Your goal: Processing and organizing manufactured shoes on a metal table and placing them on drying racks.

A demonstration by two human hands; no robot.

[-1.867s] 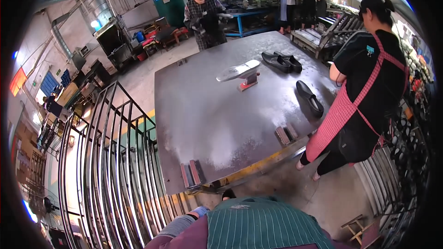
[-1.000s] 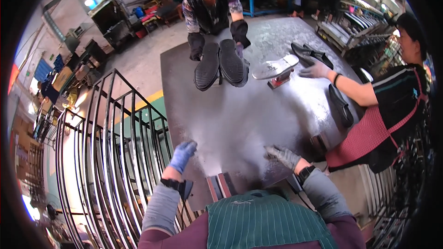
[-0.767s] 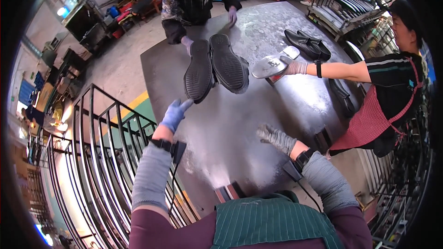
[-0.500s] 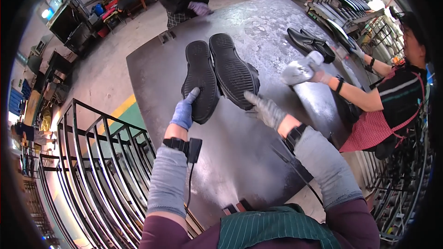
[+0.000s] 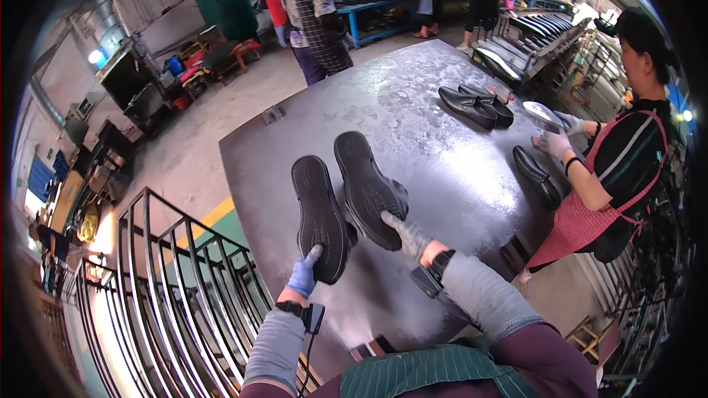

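Observation:
Two black shoes are held over the dark metal table with their ridged soles facing up. My left hand [image 5: 302,274], in a bluish glove, closes round the toe or heel end of the left shoe [image 5: 317,203], thumb on the sole. My right hand [image 5: 407,237], in a grey glove, grips the right shoe [image 5: 363,180] at its near end, thumb on the sole edge. A narrow gap parts the two shoes. My fingers beneath them are hidden.
The metal table [image 5: 398,103] carries a pair of black shoes [image 5: 476,107] and a single black shoe [image 5: 536,177] at right. There a co-worker [image 5: 619,147] handles a pale, flat piece [image 5: 544,114]. A black metal rack [image 5: 169,273] stands left; another person [image 5: 317,18] is beyond the table.
The view has tilted upward, so the table sits lower in it. The two shoes in my hands have come slightly apart. The co-worker's hands have moved farther back with the pale piece.

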